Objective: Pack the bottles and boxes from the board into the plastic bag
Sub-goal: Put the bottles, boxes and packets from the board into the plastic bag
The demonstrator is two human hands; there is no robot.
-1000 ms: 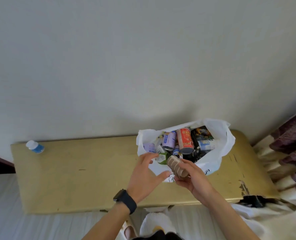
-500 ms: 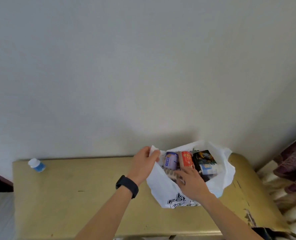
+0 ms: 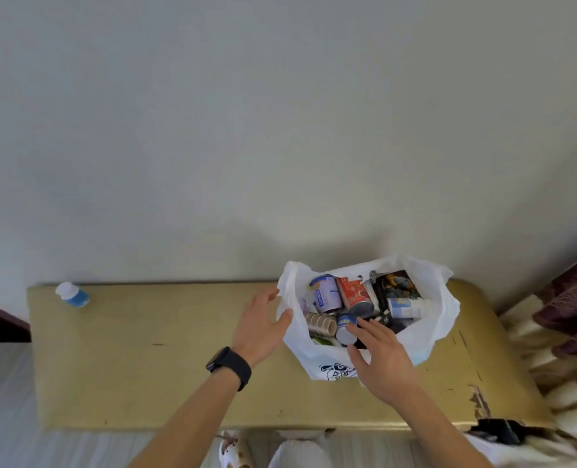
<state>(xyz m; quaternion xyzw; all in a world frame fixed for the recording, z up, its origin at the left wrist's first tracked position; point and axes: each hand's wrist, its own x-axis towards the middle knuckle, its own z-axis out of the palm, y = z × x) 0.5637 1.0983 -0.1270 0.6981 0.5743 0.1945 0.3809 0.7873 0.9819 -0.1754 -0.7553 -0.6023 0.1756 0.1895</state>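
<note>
A white plastic bag (image 3: 432, 319) stands open on the right part of the yellow board (image 3: 145, 359). Inside lie a purple can (image 3: 326, 293), a red can (image 3: 356, 295), a tan ribbed bottle (image 3: 321, 323), a dark box (image 3: 397, 287) and several other containers. My left hand (image 3: 260, 327) is open beside the bag's left rim, its thumb touching the plastic. My right hand (image 3: 380, 356) is open over the bag's near edge, fingertips resting on a small blue-and-grey can (image 3: 344, 327). A small white bottle with a blue label (image 3: 72, 294) lies alone at the board's far left corner.
A plain wall rises right behind the board. Purple and cream curtains (image 3: 570, 319) hang at the right. A dark object (image 3: 498, 430) sits at the board's chipped near right corner. White bedding lies below the board's front edge.
The tan ribbed bottle left my right hand and now lies in the bag. My left hand let go of the bag's rim and opened. My right hand drew back to the bag's near edge.
</note>
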